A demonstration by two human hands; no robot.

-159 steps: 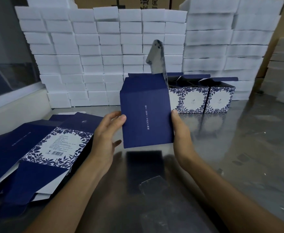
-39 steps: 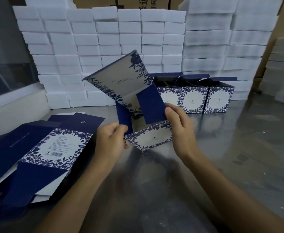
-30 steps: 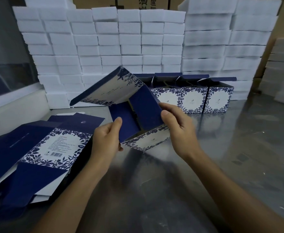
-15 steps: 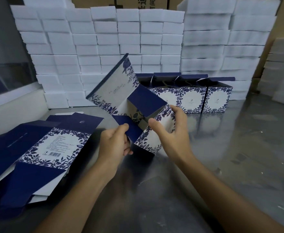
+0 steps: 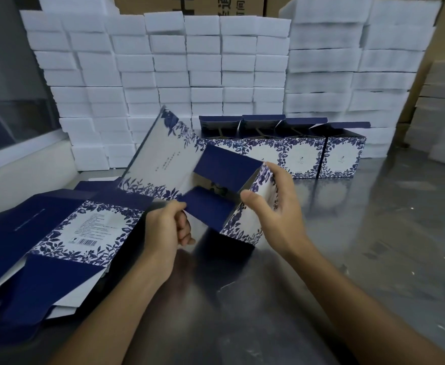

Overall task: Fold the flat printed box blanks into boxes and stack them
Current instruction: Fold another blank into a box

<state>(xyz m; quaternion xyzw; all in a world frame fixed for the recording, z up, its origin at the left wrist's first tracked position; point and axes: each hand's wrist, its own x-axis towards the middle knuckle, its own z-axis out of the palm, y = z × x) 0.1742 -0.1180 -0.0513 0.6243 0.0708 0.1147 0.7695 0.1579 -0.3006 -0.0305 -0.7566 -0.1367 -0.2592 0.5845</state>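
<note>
Folding step: both hands work a half-formed box (image 5: 231, 196) held just above the steel table (image 5: 374, 259), centre of the scene.
Key relation: the box's open end faces near; its long axis runs away to the far left, rising.
Left hand (image 5: 167, 227): fingers curled, pinching the lower navy flap (image 5: 208, 208) at its left edge.
Right hand (image 5: 276, 206): thumb and fingers wrapped round the floral right wall.
Upper flap (image 5: 224, 164): navy, not yet tucked, directly above the lower one.
Flat blanks (image 5: 66, 233): piled at near left, beside the left forearm.
Finished boxes (image 5: 303, 154): a row just behind, lids open.
Obstructions: white foam blocks (image 5: 216, 64) stacked along the far edge; none between the hands.
</note>
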